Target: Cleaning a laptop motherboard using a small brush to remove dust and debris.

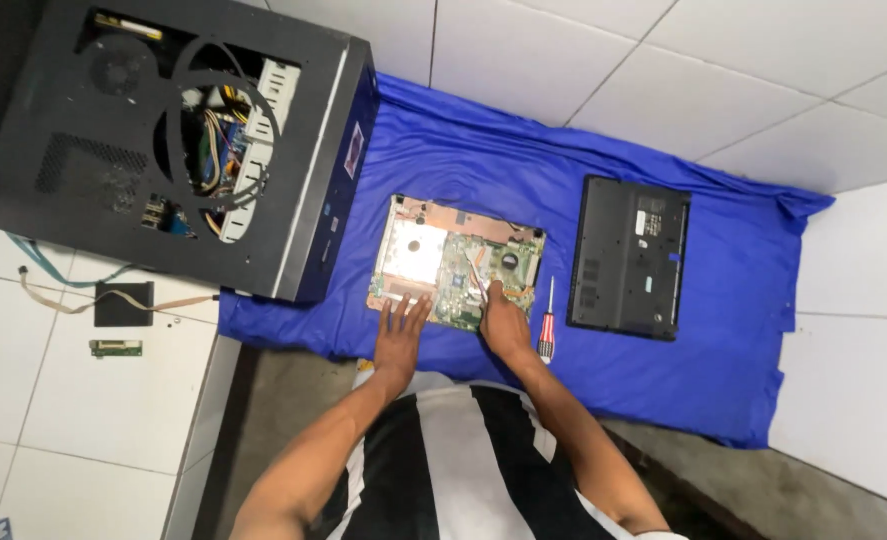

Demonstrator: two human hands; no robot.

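**My hands on the green board**

My left hand [400,330] lay flat on the near edge of the green board [455,262], fingers spread apart. My right hand [503,318] rested on the board too, one finger pointing into the middle; I could not tell if it pinched anything. A red screwdriver [546,328] lay just beside my right hand. The board sat on a blue cloth [523,160]. A black laptop shell [629,256] lay further right, and a big black computer box [168,140] stood off to my left.
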